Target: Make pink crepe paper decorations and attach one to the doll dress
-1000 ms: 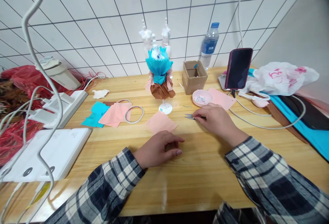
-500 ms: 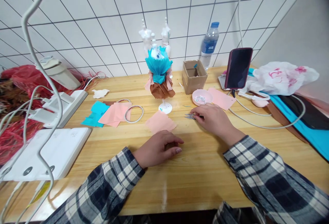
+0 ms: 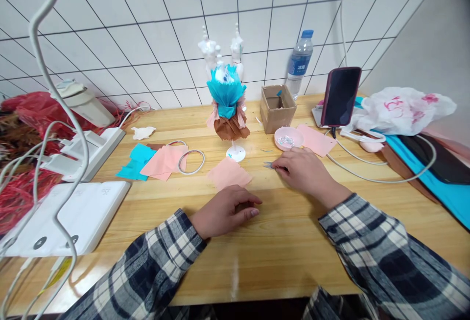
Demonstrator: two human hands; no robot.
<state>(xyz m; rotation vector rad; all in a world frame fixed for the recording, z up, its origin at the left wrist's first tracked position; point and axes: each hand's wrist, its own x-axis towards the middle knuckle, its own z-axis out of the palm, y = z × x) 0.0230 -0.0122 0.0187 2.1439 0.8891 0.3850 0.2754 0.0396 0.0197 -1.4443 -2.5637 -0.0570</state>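
Observation:
My left hand (image 3: 228,211) rests on the table, thumb and forefinger apart with nothing between them. Just beyond its knuckles lies a pink square with zigzag edges (image 3: 229,172). On the right, the fingers of my right hand (image 3: 306,169) are closed over small thread snips (image 3: 268,165); only the metal blade tips poke out, pointing left. Behind both hands stands a small white mannequin on a round base (image 3: 235,153), dressed in a blue ruffled top (image 3: 226,91) and a brown skirt (image 3: 231,128). A pink dish of beads (image 3: 289,139) sits just past my right hand.
Left lie blue (image 3: 135,161) and pink pieces (image 3: 166,161), a white ring (image 3: 191,162) and a power bank (image 3: 91,217). A cardboard box (image 3: 278,109), a water bottle (image 3: 299,63) and an upright phone (image 3: 340,97) stand behind. Cables (image 3: 382,178) cross both sides.
The fingers of my right hand have drawn in over the snips, covering the dark part that showed before. My left hand and the mannequin stay put.

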